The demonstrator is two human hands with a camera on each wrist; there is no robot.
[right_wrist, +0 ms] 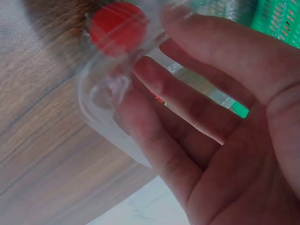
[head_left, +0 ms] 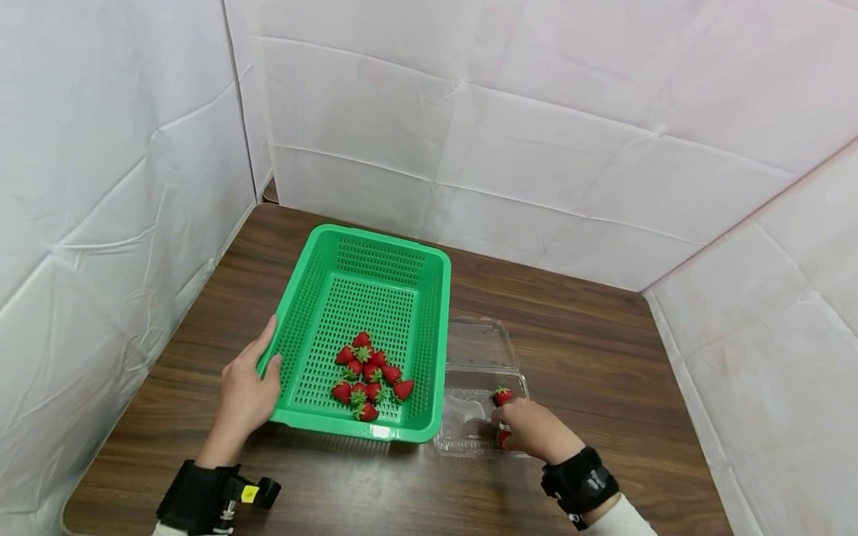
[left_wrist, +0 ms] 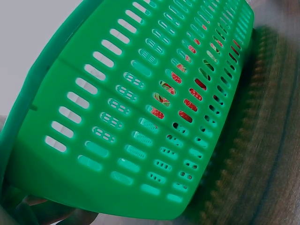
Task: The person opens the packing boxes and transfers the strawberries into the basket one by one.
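Observation:
My left hand (head_left: 248,387) grips the left rim of a green plastic basket (head_left: 288,413), thumb on the inside and fingers outside. Several red strawberries (head_left: 372,372) with green leaves lie in the basket's near half. My right hand (head_left: 532,428) reaches over a clear plastic clamshell box (head_left: 462,447), which stands beside the basket with its lid folded back. One strawberry (head_left: 501,396) shows beyond the fingers, another (right_wrist: 119,29) through the clear wall near the thumb. In the right wrist view the fingers are loosely extended, with no fruit gripped between thumb and fingers.
Everything stands on a dark wood-grain table (head_left: 570,327). White sheeting (head_left: 536,149) hangs as walls behind and at both sides. The basket's right rim (head_left: 442,357) runs right along the box's left edge. Each wrist wears a black strap (head_left: 582,482).

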